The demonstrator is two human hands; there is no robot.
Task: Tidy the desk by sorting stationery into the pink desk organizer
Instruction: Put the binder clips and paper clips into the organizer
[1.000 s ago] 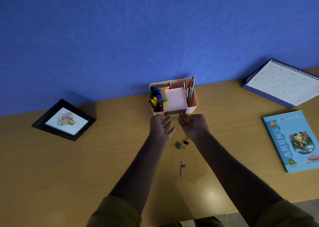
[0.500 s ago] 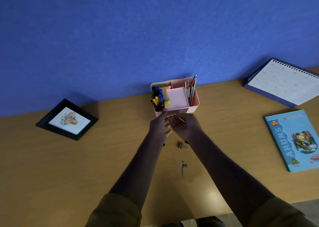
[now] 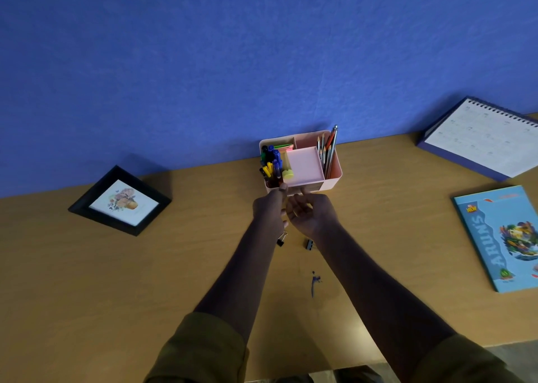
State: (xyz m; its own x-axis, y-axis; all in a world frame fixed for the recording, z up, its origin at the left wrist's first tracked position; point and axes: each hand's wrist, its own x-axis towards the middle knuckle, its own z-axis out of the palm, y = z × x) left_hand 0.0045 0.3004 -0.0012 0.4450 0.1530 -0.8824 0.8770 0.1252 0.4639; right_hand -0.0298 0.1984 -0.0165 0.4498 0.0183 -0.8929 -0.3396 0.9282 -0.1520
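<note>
The pink desk organizer (image 3: 332,175) stands at the back of the desk against the blue wall. It holds markers on the left, pencils on the right and a pink tray in the middle. My left hand (image 3: 269,212) touches its front lower edge with an outstretched finger. My right hand (image 3: 313,213) is beside it, palm turned up, fingers curled at the small drawer (image 3: 313,189) in the organizer's front. Two black binder clips lie on the desk below my hands, one (image 3: 281,241) by my left wrist and one (image 3: 309,244) by my right wrist.
A black picture frame (image 3: 87,205) lies at the left. A spiral calendar (image 3: 480,141) leans at the back right, and a blue notebook (image 3: 500,237) lies at the right. A blue ink mark (image 3: 314,283) stains the wooden desk (image 3: 87,280) between my forearms.
Both hands have moved forward to the organizer's front. My left fingertip now touches it and my right fingers have curled at the drawer. The binder clips have not moved.
</note>
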